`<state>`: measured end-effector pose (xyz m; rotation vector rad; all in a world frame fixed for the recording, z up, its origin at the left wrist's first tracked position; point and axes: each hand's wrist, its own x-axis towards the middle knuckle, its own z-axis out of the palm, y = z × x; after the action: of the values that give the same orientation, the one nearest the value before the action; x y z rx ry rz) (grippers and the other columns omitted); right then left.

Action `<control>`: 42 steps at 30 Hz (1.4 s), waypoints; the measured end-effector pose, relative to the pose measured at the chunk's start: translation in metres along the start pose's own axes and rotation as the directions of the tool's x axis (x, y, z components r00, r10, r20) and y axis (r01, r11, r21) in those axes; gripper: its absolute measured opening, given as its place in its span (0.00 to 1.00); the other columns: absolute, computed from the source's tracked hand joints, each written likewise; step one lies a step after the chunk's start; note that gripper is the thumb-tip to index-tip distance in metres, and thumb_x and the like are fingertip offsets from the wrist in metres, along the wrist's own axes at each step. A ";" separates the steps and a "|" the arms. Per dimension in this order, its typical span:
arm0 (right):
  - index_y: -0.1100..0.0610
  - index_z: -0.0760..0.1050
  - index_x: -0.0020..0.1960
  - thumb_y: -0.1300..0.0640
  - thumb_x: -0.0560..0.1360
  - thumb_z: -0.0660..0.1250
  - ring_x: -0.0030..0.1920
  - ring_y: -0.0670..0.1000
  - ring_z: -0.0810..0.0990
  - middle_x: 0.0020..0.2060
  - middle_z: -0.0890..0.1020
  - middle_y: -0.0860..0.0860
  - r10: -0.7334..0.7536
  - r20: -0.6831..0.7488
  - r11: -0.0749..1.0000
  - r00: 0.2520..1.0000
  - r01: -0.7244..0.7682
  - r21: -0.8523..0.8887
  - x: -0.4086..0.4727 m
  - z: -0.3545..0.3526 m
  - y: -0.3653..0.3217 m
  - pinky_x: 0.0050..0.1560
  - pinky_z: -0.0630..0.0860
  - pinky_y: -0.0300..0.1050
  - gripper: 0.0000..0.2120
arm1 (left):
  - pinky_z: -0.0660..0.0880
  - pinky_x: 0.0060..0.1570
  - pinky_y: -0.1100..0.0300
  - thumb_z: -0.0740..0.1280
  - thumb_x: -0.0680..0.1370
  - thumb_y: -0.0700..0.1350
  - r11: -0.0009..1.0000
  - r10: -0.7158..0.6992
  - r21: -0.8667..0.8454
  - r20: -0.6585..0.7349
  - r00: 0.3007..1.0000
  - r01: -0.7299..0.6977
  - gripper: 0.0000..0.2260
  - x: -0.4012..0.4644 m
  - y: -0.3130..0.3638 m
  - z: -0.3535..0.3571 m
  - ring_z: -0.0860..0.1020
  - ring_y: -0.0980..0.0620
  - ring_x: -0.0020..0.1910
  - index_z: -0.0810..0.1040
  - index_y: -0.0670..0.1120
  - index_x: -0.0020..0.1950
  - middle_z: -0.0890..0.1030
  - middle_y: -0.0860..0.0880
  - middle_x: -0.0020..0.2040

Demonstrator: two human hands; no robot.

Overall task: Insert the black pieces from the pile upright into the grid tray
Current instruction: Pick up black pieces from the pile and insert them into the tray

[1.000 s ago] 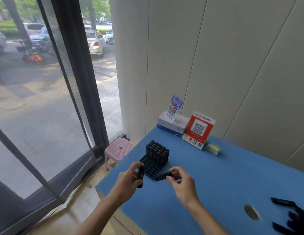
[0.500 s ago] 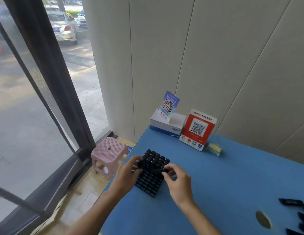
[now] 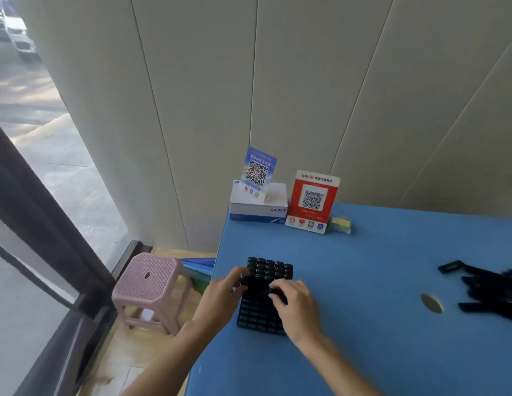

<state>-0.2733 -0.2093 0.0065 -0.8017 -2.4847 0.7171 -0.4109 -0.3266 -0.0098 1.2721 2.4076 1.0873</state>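
A black grid tray lies near the left edge of the blue table. Several black pieces stand upright in its far rows; the near rows show bare cells. My left hand pinches a black piece upright at the tray's left side. My right hand grips another black piece over the tray's right middle. The pile of black pieces lies at the table's right edge, partly cut off.
A white box with a blue QR card, a red QR stand and a small yellow pad line the wall. The table has a round hole. A pink stool stands on the floor left.
Both hands have moved from in front of the tray to over it, each carrying a piece. The view has swung right and down.
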 end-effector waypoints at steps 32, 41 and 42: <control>0.52 0.81 0.46 0.63 0.63 0.77 0.37 0.49 0.75 0.35 0.75 0.46 -0.200 -0.107 0.937 0.974 0.158 -0.313 0.005 0.028 -0.021 0.27 0.70 0.37 0.14 | 0.78 0.42 0.60 0.69 0.74 0.37 0.952 0.228 -0.185 -0.099 0.969 -0.243 0.12 0.008 -0.020 0.009 0.78 0.55 0.41 0.79 0.46 0.56 0.77 0.50 0.47; 0.51 0.80 0.50 0.60 0.65 0.76 0.38 0.48 0.75 0.36 0.76 0.46 -0.190 -0.073 0.938 0.979 0.159 -0.307 0.001 0.026 -0.016 0.28 0.74 0.38 0.15 | 0.75 0.43 0.68 0.70 0.73 0.32 0.947 0.288 -0.113 -0.115 0.951 -0.301 0.13 0.005 -0.028 0.013 0.74 0.61 0.41 0.79 0.45 0.54 0.76 0.52 0.46; 0.51 0.80 0.51 0.59 0.65 0.76 0.38 0.48 0.75 0.36 0.76 0.46 -0.188 -0.066 0.938 0.980 0.159 -0.310 0.001 0.025 -0.017 0.28 0.74 0.38 0.15 | 0.76 0.42 0.65 0.70 0.73 0.33 0.949 0.279 -0.120 -0.118 0.953 -0.292 0.13 0.004 -0.028 0.013 0.74 0.61 0.40 0.79 0.45 0.54 0.75 0.52 0.46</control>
<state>-0.2944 -0.2293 -0.0030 -0.6885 -2.5713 0.2313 -0.4246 -0.3265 -0.0378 1.5889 2.2159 1.3987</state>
